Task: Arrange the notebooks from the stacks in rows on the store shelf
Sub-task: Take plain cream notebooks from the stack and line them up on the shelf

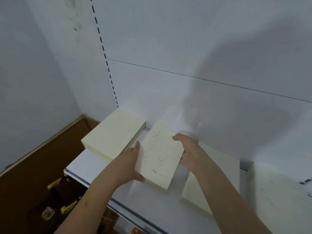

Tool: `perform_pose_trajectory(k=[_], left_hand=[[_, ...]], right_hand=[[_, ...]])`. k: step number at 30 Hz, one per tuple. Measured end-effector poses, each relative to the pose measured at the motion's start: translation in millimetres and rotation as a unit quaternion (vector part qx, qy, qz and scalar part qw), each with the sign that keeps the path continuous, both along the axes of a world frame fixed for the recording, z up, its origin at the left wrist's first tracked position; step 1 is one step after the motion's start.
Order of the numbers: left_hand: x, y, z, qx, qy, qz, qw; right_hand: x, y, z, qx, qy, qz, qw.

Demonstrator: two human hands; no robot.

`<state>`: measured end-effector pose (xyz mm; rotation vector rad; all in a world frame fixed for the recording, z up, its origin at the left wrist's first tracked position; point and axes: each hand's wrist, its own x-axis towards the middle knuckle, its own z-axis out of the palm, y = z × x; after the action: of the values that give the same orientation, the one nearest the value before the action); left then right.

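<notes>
Notebook [159, 157] is held at frame centre, above shelf [94, 168] | gripped at both edges by left hand [130, 164] and right hand [189, 152] | risk: left stack [113, 135] is nudged off the shelf edge if set down crooked.

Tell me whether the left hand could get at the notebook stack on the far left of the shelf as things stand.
Probably yes, once freed. The left hand grips the speckled notebook together with the right hand; the left stack lies just beside it on the shelf, nothing between.
</notes>
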<state>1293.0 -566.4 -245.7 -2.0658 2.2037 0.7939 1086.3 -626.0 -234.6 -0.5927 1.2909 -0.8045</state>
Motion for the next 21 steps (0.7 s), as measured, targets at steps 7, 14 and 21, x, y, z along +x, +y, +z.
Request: perform_pose_trajectory(k=[7, 14, 21], left_hand=[[-6.6, 11.3, 41.0, -0.107, 0.119, -0.020, 0.987], [-136.7, 8.4, 50.3, -0.231, 0.243, -0.102, 0.937], [-319.7, 63.3, 11.4, -0.176, 0.280, -0.258, 0.908]], right_hand=[[-15.4, 13.9, 10.6, -0.078, 0.057, -0.022, 0.995], [-100.5, 64.4, 57.5, -0.207, 0.149, -0.151, 0.955], [-248.6, 162.2, 61.1, -0.237, 0.347, -0.307, 0.854]])
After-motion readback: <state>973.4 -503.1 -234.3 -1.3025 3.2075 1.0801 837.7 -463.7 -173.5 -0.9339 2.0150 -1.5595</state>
